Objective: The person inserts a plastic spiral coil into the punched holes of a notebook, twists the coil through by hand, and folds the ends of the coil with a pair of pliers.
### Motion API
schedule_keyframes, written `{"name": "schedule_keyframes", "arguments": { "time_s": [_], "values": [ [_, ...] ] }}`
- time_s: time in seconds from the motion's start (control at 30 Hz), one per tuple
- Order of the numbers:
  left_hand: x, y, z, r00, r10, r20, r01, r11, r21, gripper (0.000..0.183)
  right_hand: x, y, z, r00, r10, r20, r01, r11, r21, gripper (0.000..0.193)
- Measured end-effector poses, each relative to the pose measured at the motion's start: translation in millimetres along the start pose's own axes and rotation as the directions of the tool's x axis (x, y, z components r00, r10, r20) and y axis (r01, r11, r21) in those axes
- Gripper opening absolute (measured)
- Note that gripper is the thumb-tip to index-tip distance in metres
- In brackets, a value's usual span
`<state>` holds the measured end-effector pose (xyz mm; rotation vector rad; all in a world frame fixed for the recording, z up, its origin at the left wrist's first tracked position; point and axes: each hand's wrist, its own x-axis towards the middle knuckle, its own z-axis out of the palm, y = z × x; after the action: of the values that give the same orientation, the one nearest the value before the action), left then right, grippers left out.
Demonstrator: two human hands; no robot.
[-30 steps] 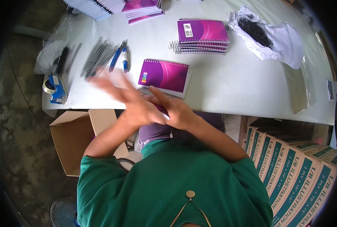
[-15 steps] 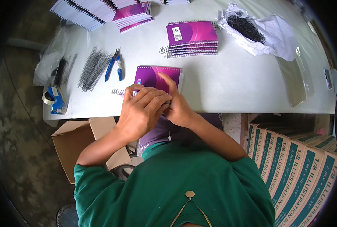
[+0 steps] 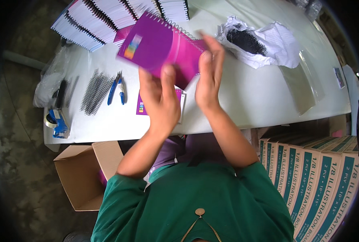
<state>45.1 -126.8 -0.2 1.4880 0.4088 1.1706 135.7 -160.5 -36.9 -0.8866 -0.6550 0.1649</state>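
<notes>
A purple and pink spiral notebook (image 3: 155,44), blurred by motion, is tilted above the table between my hands. Its wire coil runs along the upper right edge. My left hand (image 3: 162,99) grips the lower edge, thumb on the cover. At the right end my right hand (image 3: 210,76) is closed on it, thumb in front and fingers behind. Whether more notebooks lie beneath it, I cannot tell. Under my left hand, another purple notebook (image 3: 140,105) lies on the table, mostly covered.
Blue-handled pliers (image 3: 112,89) and a blue-handled tool (image 3: 121,92) lie beside loose wire coils (image 3: 95,92). A tape dispenser (image 3: 59,124) sits at the left edge. Bound books (image 3: 103,22) stand far left; crumpled white paper (image 3: 282,50) holds black coils. Cartons (image 3: 308,181) stand low right.
My hands have left the notebook near the table edge and moved up and apart, now holding a notebook aloft. The far notebook stack no longer shows. The view has shifted.
</notes>
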Motion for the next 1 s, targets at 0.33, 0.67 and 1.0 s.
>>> {"name": "schedule_keyframes", "arguments": {
  "time_s": [0.33,0.67,1.0],
  "values": [
    [63,-86,-5,0.813,0.446,0.375,-0.576,0.523,0.629,0.027,35,79,-54,0.961,-0.168,-0.219,0.026,0.845,-0.533,0.035],
    [188,-158,-117,0.872,0.063,0.486,-0.49,0.084,0.868,0.041,35,62,-46,0.884,-0.46,-0.086,0.249,0.618,-0.745,0.038],
    [110,-13,-87,0.972,0.234,-0.016,-0.114,0.53,0.84,0.016,-14,35,1,0.661,-0.382,0.645,0.737,0.493,-0.463,0.063]
  ]
}}
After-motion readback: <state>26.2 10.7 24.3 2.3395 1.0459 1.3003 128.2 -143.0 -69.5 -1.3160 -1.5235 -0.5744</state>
